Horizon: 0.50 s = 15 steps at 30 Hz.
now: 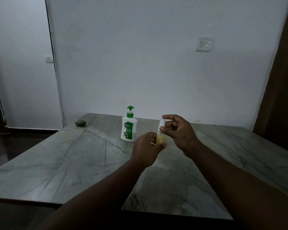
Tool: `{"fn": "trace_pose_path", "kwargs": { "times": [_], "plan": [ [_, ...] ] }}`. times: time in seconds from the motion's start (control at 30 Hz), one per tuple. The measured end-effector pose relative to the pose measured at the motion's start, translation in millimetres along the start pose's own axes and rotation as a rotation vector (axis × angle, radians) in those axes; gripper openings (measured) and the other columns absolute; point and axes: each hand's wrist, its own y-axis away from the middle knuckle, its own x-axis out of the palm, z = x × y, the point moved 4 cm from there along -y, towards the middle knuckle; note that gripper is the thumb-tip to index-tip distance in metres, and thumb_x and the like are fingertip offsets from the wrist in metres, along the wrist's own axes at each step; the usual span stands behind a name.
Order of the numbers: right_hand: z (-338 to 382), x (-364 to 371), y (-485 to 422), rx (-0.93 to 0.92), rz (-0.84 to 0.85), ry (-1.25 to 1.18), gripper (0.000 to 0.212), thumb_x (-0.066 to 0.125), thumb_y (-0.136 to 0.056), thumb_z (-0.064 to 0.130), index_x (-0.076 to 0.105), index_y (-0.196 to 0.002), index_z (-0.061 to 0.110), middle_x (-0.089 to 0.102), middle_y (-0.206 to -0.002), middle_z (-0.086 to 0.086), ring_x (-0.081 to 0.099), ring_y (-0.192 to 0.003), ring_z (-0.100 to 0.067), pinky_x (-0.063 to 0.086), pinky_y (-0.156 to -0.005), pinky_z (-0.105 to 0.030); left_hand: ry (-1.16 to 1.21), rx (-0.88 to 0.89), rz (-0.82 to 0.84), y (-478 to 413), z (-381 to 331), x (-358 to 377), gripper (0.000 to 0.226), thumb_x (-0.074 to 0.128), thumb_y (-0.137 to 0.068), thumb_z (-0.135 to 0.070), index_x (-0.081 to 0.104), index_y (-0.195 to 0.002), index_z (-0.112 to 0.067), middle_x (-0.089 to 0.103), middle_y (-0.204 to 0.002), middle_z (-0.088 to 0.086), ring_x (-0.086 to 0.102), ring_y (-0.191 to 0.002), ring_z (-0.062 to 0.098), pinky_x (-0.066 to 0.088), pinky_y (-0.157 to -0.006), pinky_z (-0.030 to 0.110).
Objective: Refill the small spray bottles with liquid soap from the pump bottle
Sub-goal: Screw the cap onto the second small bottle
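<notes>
A: Spray bottle (161,138), where?
B: Held upright over the middle of the tabletop (56,163), long axis vertical. Left hand (145,146) grips the clear body, which has yellowish liquid inside. Right hand (179,131) pinches the white cap (161,123) on top.
A: Pump bottle (128,128)?
B: Standing just behind, toward the far edge and nearer the left hand. Smooth white plastic, green pump.
A: Next move?
B: Probably a cap twist about that vertical axis. On or off, can't tell.
A: Anything else?
B: Rounded green lump (80,123) at the far left corner.

The setting was a dim domestic room. A marble-patterned table (56,163) lay beneath the left hand (145,147) and right hand (181,133). Beyond them stood a plain white wall (140,63) with a light switch (203,44); a household soap pump bottle (128,128) stood just behind the left hand.
</notes>
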Motion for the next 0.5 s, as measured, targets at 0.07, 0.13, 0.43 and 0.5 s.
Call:
{"fn": "trace_pose_path", "kwargs": {
  "times": [0.07, 0.13, 0.43, 0.5],
  "plan": [
    [-1.2, 2.7, 0.6, -0.010, -0.005, 0.004, 0.044, 0.083, -0.083, 0.006, 0.068, -0.121, 0.022, 0.069, -0.097, -0.015, 0.067, -0.084, -0.025, 0.061, -0.087, -0.038, 0.006, -0.009, 0.012, -0.3, 1.2, 1.4, 0.036, 0.083, -0.084, -0.043, 0.071, -0.111, -0.024, 0.071, -0.098, -0.009, 0.065, -0.083, 0.004, 0.056, -0.073, 0.029],
    [-4.0, 3.7, 0.2, -0.004, 0.016, 0.028, 0.048, 0.084, -0.083, 0.013, 0.065, -0.127, 0.022, 0.062, -0.094, -0.006, 0.062, -0.086, -0.018, 0.059, -0.088, -0.040, 0.019, -0.014, 0.024, -0.9, 2.2, 1.3, 0.038, 0.084, -0.083, -0.042, 0.070, -0.114, -0.025, 0.072, -0.101, -0.009, 0.066, -0.085, 0.004, 0.058, -0.075, 0.030],
    [-5.0, -0.7, 2.0, 0.020, 0.022, 0.008, 0.050, 0.083, -0.082, 0.010, 0.065, -0.127, 0.024, 0.075, -0.091, -0.005, 0.073, -0.088, -0.017, 0.061, -0.092, -0.041, 0.057, -0.014, 0.055, -0.3, 4.3, 4.6, 0.026, 0.084, -0.084, -0.039, 0.070, -0.101, -0.025, 0.070, -0.092, -0.011, 0.066, -0.083, 0.008, 0.051, -0.069, 0.027],
    [-6.4, 0.3, 3.0, 0.018, -0.020, 0.030, 0.050, 0.088, -0.078, 0.014, 0.066, -0.122, 0.023, 0.064, -0.084, -0.007, 0.064, -0.079, -0.019, 0.060, -0.086, -0.044, 0.053, -0.008, 0.067, 1.9, 2.6, 6.9, 0.025, 0.083, -0.085, -0.038, 0.064, -0.099, -0.033, 0.067, -0.091, -0.016, 0.065, -0.084, 0.003, 0.049, -0.068, 0.023]
  ]
}}
